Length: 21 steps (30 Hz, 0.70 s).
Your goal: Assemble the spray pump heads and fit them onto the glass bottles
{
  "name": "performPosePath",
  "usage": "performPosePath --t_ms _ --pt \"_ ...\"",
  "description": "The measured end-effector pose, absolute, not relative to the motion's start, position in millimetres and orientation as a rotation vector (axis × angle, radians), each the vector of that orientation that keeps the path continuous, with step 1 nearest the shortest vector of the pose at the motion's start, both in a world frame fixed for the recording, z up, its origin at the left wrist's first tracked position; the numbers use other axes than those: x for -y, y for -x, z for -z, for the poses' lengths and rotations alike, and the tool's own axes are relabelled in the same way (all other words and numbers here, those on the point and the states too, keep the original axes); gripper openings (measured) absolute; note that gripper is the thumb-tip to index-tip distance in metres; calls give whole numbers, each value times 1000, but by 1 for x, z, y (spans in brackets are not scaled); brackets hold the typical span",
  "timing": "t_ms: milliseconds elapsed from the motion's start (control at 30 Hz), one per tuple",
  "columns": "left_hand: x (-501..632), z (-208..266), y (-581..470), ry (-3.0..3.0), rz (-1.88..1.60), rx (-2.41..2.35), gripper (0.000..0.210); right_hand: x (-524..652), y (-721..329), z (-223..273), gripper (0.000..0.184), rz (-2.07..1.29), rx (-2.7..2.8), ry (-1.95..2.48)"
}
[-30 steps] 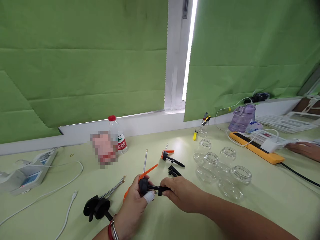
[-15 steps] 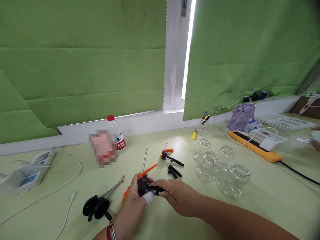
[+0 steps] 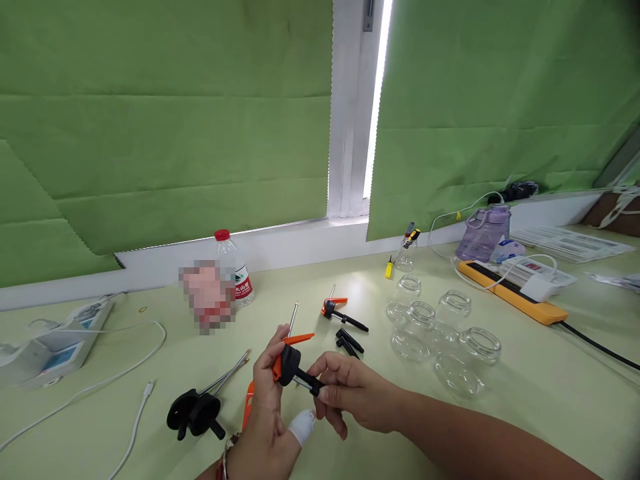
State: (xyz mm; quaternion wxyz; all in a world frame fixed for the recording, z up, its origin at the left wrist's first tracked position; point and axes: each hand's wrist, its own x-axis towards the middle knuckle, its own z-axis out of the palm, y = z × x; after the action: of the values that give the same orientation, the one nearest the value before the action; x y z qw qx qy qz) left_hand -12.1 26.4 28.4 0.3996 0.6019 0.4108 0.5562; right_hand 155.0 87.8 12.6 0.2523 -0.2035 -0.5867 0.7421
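Note:
Between my hands is a pump head with a round black cap, an orange lever and a thin metal rod pointing away from me. My left hand holds it by the cap, fingers curled behind; the thumb, wrapped in white, is lifted off. With thumb and fingers, my right hand pinches the end of its black stem. Another orange part is partly hidden behind my left wrist. A similar assembled pump head and loose black tubes lie just beyond.
Two black caps with rods lie on the left. Several clear jars stand on the right, near an orange power strip and a purple bottle. Behind are a water bottle and screwdrivers. White cables cross the left side.
My left thumb has come off the pump head and moved down. The cap has tilted, and its stem now slopes down to the right. A hand at the right edge has left view.

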Motion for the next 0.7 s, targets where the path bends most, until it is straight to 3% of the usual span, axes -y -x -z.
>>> performPosePath --t_ms 267,467,700 --pt "-26 -36 18 -2052 -1430 -1183 85 -84 -152 -8 41 -2236 1346 318" --pt "-29 -32 24 -2160 -1383 -1343 105 -84 -153 -3 40 -2261 1348 261" --pt "-31 -30 22 -2361 -1419 -1347 115 -82 -151 -9 40 -2234 1321 288"
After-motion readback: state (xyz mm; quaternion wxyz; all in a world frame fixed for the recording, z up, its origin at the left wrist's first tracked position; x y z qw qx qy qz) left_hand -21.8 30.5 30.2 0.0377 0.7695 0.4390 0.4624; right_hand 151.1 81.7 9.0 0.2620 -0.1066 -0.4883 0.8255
